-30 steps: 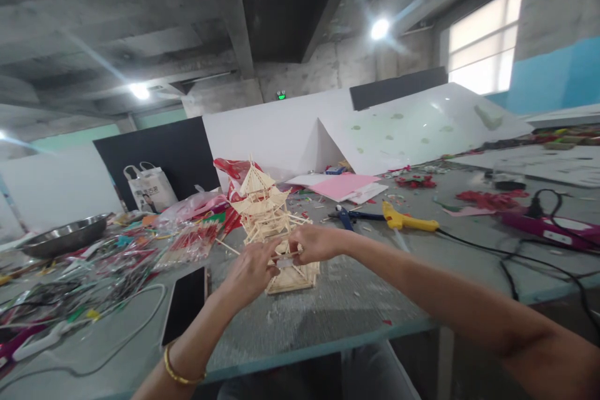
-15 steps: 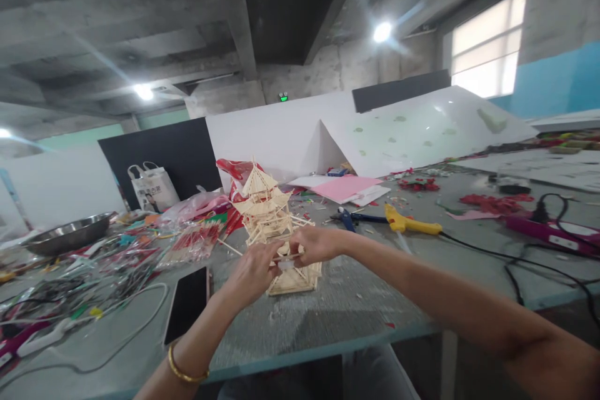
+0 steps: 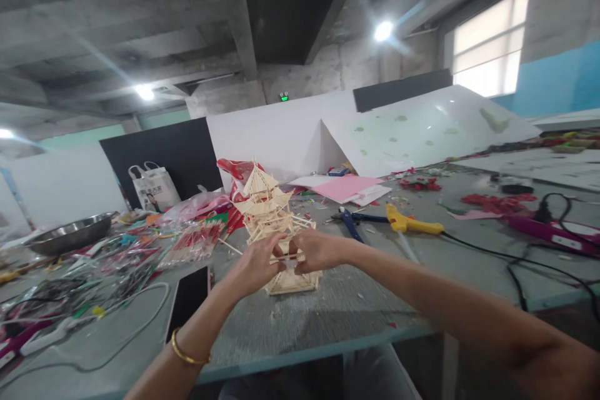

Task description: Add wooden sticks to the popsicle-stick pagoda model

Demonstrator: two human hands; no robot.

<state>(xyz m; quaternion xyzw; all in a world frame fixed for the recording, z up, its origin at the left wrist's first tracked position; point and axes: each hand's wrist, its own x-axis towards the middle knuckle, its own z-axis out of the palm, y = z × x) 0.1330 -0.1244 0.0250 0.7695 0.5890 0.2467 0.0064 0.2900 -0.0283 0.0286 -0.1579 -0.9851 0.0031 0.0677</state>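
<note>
A pagoda model built of thin wooden sticks stands upright on the grey table, with tiered roofs and a wide square base. Both hands are at its lower front, covering part of the middle tiers. My left hand has its fingers closed round one end of a thin wooden stick that lies level across the model. At the stick's other end, my right hand pinches with thumb and fingers. Whether the stick touches the model cannot be made out.
Right of the model lie blue-handled pliers and a yellow glue gun with a black cord. A phone lies by my left forearm. Bagged sticks, a metal bowl and cables crowd the left; pink paper lies behind.
Both hands have shifted slightly at the model's front, and the fingers have re-settled on the stick. The pagoda model stays in place.
</note>
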